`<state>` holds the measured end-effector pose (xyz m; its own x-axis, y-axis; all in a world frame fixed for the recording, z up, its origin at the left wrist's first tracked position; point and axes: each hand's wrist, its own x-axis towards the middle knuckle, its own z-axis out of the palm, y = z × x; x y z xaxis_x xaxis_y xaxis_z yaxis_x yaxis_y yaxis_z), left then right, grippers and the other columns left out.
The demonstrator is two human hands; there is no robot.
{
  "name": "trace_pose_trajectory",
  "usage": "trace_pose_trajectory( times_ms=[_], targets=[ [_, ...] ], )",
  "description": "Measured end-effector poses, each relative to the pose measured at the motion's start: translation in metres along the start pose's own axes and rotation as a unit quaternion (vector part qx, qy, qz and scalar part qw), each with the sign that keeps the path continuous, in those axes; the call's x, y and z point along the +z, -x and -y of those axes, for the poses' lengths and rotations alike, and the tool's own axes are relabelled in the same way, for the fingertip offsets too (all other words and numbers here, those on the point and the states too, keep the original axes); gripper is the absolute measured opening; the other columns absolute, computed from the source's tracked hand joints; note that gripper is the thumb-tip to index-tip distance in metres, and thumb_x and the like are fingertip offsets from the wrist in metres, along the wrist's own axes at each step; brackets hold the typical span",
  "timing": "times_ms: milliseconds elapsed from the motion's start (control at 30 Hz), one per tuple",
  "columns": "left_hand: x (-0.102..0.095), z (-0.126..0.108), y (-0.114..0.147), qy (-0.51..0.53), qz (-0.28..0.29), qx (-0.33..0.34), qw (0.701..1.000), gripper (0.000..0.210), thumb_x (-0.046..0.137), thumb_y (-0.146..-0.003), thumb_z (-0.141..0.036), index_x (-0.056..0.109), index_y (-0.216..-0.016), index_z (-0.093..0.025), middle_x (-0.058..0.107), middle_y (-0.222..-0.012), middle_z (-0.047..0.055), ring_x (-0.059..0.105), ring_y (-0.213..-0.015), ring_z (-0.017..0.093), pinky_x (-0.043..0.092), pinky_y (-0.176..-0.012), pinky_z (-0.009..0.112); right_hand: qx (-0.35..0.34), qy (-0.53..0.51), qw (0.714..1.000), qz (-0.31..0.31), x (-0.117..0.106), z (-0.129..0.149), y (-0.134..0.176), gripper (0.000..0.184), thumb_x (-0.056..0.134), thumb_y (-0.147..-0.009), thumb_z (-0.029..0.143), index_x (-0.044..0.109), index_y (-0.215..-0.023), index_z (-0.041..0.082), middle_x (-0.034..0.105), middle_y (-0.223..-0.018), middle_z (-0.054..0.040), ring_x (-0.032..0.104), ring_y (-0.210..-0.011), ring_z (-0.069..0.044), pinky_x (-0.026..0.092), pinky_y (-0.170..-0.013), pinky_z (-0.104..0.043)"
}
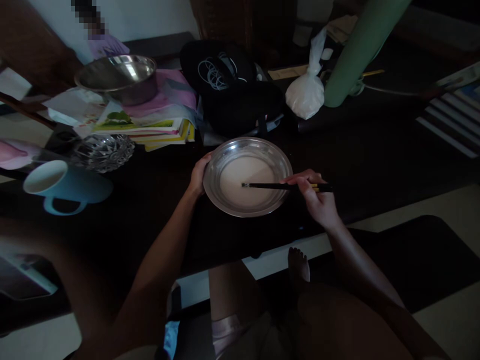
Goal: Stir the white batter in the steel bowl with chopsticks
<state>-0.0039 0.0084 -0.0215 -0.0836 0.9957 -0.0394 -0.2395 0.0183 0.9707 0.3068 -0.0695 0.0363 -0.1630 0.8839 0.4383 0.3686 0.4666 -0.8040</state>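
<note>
A round metal bowl (247, 148) stands on the dark table, with a pale whitish mixture (245, 172) in it. My left hand (200, 175) grips the bowl's left side; some of its fingers are hidden behind the rim. In my right hand (314, 194) is a pair of black chopsticks (268, 186) with gold bands, reaching in over the bowl's right rim. Their tips meet the mixture near the middle, and a bit of it seems to cling there. The fingers are closed around the chopsticks' thicker end.
Left are a blue mug (80, 187), a cut-glass bowl (105, 151) and a stack of books (161, 136) bearing a steel basin (138, 90). Behind lie a black bag (240, 107), a tied bag of white powder (305, 95) and a green cylinder (348, 70). A blurred arm (71, 280) shows lower left.
</note>
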Motion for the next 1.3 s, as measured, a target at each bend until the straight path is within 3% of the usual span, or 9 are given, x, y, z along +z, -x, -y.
trace_pose_trajectory(
  times_ms=[233,467,600,800,1000,1167,1300],
  targets=[
    [-0.001,0.002,0.0,-0.004,-0.004,0.002,1.0,0.033,0.06,-0.079,-0.045,0.07,-0.1,-0.02,0.075,-0.1,0.006,0.066,-0.11,0.028,0.051,-0.095,0.04,-0.011,0.041,0.999,-0.005,0.016,-0.01,-0.01,0.03,0.043,-0.1,0.043,0.068,-0.09,0.029,0.077,-0.097,-0.0008,0.069,-0.091,-0.02,0.042,-0.084,-0.041],
    [-0.001,0.004,-0.001,-0.005,-0.004,0.001,1.0,0.035,0.059,-0.081,-0.045,0.07,-0.103,-0.02,0.075,-0.102,0.006,0.066,-0.109,0.028,0.051,-0.096,0.04,0.026,0.043,0.996,-0.079,-0.015,-0.011,-0.008,0.033,0.046,-0.099,0.045,0.07,-0.085,0.027,0.077,-0.089,-0.0022,0.069,-0.089,-0.023,0.045,-0.087,-0.043],
    [0.0,0.003,-0.001,0.0,-0.013,0.0,1.0,0.03,0.06,-0.079,-0.041,0.071,-0.097,-0.02,0.075,-0.101,0.006,0.065,-0.112,0.028,0.05,-0.097,0.04,0.047,-0.012,0.997,-0.064,-0.025,-0.006,-0.005,0.035,0.049,-0.097,0.047,0.07,-0.08,0.026,0.075,-0.081,-0.0026,0.07,-0.085,-0.023,0.05,-0.082,-0.042],
    [0.0,0.0,0.0,0.0,-0.007,-0.009,1.0,0.029,0.059,-0.078,-0.041,0.07,-0.095,-0.02,0.075,-0.099,0.005,0.065,-0.112,0.029,0.051,-0.097,0.041,0.031,-0.055,0.998,0.006,0.0,-0.001,-0.001,0.033,0.048,-0.097,0.048,0.069,-0.082,0.027,0.076,-0.084,-0.001,0.071,-0.084,-0.021,0.049,-0.083,-0.041],
    [0.001,-0.001,0.0,0.012,-0.014,-0.015,1.0,0.028,0.06,-0.078,-0.039,0.072,-0.096,-0.02,0.076,-0.099,0.005,0.067,-0.109,0.027,0.052,-0.096,0.039,-0.01,0.0,1.0,0.003,0.02,-0.008,-0.008,0.03,0.046,-0.099,0.044,0.069,-0.089,0.028,0.077,-0.094,-0.0016,0.07,-0.091,-0.022,0.042,-0.085,-0.042],
    [0.002,-0.002,0.001,0.011,-0.022,-0.017,1.0,0.029,0.059,-0.078,-0.038,0.073,-0.096,-0.02,0.077,-0.1,0.005,0.067,-0.11,0.027,0.052,-0.096,0.039,-0.015,0.058,0.997,-0.047,0.002,-0.009,-0.009,0.03,0.045,-0.1,0.041,0.07,-0.088,0.028,0.077,-0.092,-0.0011,0.067,-0.086,-0.021,0.04,-0.083,-0.041],
    [0.002,-0.001,0.001,0.005,-0.025,-0.011,1.0,0.026,0.062,-0.075,-0.039,0.072,-0.091,-0.02,0.077,-0.097,0.005,0.066,-0.112,0.028,0.052,-0.096,0.039,0.019,0.035,0.996,-0.075,-0.016,-0.003,-0.004,0.034,0.045,-0.1,0.043,0.071,-0.083,0.027,0.075,-0.082,-0.0009,0.065,-0.081,-0.021,0.041,-0.083,-0.041]
  ],
)
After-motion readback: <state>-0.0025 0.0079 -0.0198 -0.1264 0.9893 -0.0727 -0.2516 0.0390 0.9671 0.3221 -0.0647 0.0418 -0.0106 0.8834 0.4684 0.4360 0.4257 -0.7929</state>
